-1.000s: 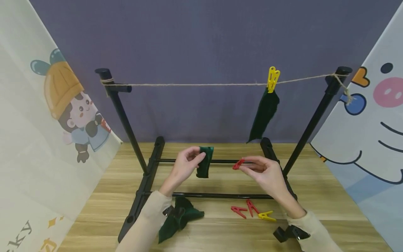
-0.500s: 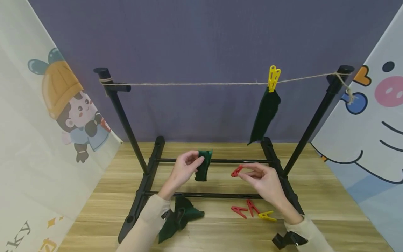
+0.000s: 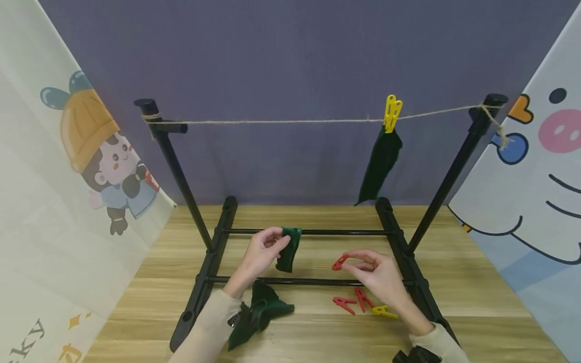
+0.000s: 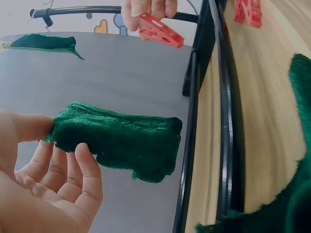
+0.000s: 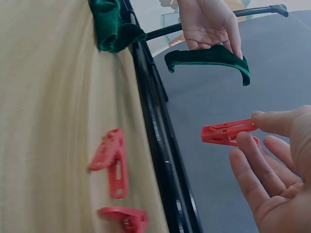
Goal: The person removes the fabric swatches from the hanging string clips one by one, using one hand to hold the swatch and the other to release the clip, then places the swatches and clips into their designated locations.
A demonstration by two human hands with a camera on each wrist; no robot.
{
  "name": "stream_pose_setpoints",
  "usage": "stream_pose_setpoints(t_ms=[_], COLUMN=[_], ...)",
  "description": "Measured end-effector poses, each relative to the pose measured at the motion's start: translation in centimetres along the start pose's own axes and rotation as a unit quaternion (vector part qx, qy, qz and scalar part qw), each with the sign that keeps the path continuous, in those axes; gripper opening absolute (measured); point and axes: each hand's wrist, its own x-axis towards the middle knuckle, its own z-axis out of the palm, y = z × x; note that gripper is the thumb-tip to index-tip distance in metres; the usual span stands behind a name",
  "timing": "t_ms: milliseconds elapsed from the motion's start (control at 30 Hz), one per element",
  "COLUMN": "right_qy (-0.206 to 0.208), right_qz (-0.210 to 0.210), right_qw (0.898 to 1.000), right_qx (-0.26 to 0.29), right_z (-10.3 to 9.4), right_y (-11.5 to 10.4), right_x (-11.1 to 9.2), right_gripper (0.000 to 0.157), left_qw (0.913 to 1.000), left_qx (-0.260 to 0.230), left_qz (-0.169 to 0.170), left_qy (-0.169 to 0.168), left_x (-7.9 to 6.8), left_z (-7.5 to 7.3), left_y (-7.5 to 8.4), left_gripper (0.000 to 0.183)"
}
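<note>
My left hand (image 3: 262,252) pinches the top of a small folded dark green velvety cloth (image 3: 289,250) between thumb and fingers. In the left wrist view the cloth (image 4: 121,143) extends away from the fingertips. To the right, my right hand (image 3: 375,275) pinches a red clothespin (image 3: 339,262) by its handle end, as the right wrist view of the clothespin (image 5: 226,132) shows. Both hands are over the rack's base, below the string (image 3: 272,121). On that string hangs another green cloth (image 3: 380,164), held by a yellow clothespin (image 3: 392,114).
A black rack holds the string between its left post (image 3: 179,176) and right post (image 3: 454,176); crossbars (image 3: 308,281) join the base. Crumpled green cloth (image 3: 263,312) lies at the front left. Two red clothespins (image 3: 345,305) and a yellow clothespin (image 3: 385,312) lie on the wooden table.
Both hands have come down and nearer, the left with the folded cloth and the right with the red clothespin. The hanging cloth and the things on the table have stayed put.
</note>
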Motion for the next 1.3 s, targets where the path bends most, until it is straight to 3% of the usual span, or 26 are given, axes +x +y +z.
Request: stream_pose_setpoints(t_ms=[267, 500, 700, 900, 1100, 1300], right_qy=[-0.029, -0.046, -0.068, -0.102, -0.116, -0.114], right_qz=[0.045, 0.057, 0.069, 0.045, 0.011, -0.030], right_qw=[0.998, 0.997, 0.994, 0.993, 0.993, 0.988], right_qx=[0.015, 0.023, 0.040, 0.024, -0.032, -0.102], right_z=[1.0, 1.8, 2.4, 3.0, 3.6, 3.7], right_y=[0.8, 1.6, 2.1, 2.9, 3.3, 3.1], right_x=[-1.0, -1.9, -2.7, -3.4, -3.6, -3.8], right_gripper=[0.035, 0.037, 0.035, 0.031, 0.026, 0.020], left_qw=[0.9999, 0.9989, 0.9986, 0.9964, 0.9911, 0.9852], left_qx=[0.010, 0.006, 0.029, 0.054, 0.094, 0.119], left_qz=[-0.012, -0.045, -0.043, -0.048, -0.037, -0.050], left_qy=[0.004, -0.014, -0.013, -0.043, -0.087, -0.114], left_x=[-1.0, -1.9, -3.1, -4.5, -5.8, -6.6], left_z=[-0.3, -0.6, -0.9, -1.4, -2.2, -3.0], left_y=[-1.2, -2.1, -2.6, -3.3, -4.5, -5.5], left_gripper=[0.039, 0.041, 0.046, 0.049, 0.047, 0.037])
